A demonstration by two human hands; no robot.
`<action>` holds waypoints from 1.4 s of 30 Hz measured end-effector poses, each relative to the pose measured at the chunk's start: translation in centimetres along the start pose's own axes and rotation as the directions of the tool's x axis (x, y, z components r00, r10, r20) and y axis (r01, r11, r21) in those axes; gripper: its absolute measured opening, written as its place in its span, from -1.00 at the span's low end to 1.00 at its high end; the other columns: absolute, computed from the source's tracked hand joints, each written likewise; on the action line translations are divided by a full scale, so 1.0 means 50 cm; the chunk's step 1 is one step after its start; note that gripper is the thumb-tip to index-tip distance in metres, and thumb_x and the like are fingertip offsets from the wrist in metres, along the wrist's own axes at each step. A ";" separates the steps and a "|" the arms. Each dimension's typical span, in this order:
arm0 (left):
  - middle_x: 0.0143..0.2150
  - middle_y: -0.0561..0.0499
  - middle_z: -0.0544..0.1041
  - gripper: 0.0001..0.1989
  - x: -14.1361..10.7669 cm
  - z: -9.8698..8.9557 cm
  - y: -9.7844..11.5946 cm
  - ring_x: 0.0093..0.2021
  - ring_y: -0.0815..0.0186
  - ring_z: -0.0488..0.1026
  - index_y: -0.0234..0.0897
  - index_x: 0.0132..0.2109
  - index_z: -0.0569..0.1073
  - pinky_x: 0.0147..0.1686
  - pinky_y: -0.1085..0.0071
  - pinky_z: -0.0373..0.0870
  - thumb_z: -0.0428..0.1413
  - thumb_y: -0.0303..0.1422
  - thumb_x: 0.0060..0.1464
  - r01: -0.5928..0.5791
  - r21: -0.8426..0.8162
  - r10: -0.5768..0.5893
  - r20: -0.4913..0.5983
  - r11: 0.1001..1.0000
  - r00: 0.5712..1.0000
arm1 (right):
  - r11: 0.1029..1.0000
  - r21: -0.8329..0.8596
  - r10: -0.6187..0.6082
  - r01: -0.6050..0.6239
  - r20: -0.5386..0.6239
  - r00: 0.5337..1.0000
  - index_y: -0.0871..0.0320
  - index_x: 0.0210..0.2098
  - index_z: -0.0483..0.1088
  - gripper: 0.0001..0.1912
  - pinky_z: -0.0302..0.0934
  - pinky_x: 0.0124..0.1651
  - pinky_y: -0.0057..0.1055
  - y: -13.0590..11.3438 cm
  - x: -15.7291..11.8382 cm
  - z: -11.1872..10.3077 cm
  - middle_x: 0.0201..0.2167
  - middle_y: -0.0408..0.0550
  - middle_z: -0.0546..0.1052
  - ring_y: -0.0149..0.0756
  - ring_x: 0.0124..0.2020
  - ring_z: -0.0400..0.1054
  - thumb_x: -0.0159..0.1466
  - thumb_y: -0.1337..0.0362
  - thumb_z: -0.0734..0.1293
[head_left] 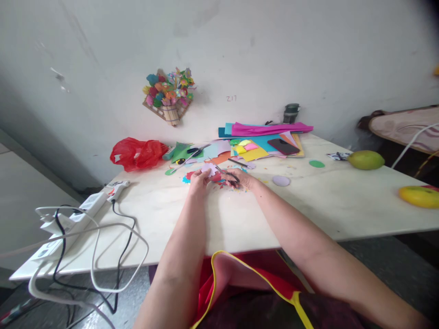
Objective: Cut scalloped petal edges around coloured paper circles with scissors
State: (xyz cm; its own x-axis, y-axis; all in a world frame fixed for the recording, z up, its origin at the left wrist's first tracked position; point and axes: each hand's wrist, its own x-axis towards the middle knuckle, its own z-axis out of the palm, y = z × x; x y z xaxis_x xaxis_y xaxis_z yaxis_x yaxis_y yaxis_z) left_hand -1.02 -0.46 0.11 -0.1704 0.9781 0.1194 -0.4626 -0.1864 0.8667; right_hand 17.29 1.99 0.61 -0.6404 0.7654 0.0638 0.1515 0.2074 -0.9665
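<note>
The pale wall (274, 55) bears a bouquet (169, 91); against it stands my white table (240, 224), with a red bag (137, 153) at left and a mango (366, 160) at right; my left hand (199, 179) pinches the scalloped lilac paper (207, 170) near the table's middle; my right hand (244, 178) grips the scissors (234, 178), blades toward that paper, though I cannot tell whether they touch it; scraps (224, 188) lie about my hands; beyond are coloured sheets (258, 153) and a phone (283, 146); a lilac disc (281, 181) lies right of my right hand.
</note>
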 end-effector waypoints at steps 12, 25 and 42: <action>-0.45 0.00 0.52 -0.77 0.003 -0.010 -0.001 -0.46 0.39 0.48 -0.36 -0.42 0.43 -0.39 0.49 0.46 0.31 -0.44 -0.29 0.046 0.051 -0.049 0.047 0.998 0.998 | 1.000 0.009 0.011 -0.010 -0.009 1.000 0.20 -0.38 0.29 -0.64 -0.10 -0.77 -0.60 -0.006 -0.004 0.002 -0.69 -0.24 0.37 -0.55 -0.77 0.18 0.20 -0.02 0.28; -0.45 0.00 0.53 -0.82 -0.002 -0.005 0.005 -0.44 0.37 0.50 -0.36 -0.40 0.45 -0.39 0.47 0.48 0.29 -0.48 -0.23 0.050 0.030 -0.051 0.024 0.998 0.998 | 1.000 -0.003 -0.009 0.009 0.000 1.000 0.20 -0.45 0.25 -0.64 -0.11 -0.77 -0.61 -0.006 -0.005 0.002 -0.70 -0.24 0.36 -0.57 -0.78 0.16 0.20 0.00 0.29; -0.44 0.01 0.54 -0.85 0.002 -0.007 0.000 -0.46 0.38 0.49 -0.35 -0.40 0.49 -0.38 0.47 0.45 0.27 -0.46 -0.22 0.036 0.034 -0.036 0.015 0.999 0.999 | 1.000 0.009 0.001 -0.001 -0.001 1.000 0.20 -0.44 0.27 -0.67 -0.09 -0.76 -0.62 -0.012 -0.006 0.006 -0.69 -0.23 0.38 -0.57 -0.76 0.19 0.19 0.04 0.31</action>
State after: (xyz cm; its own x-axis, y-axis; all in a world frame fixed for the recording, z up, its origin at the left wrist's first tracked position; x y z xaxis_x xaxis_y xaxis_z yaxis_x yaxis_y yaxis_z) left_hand -1.34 -0.42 -0.03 -0.1409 0.9854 0.0951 -0.4384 -0.1483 0.8864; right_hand 17.15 1.48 1.09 -0.6398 0.7660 0.0629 0.1456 0.2011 -0.9687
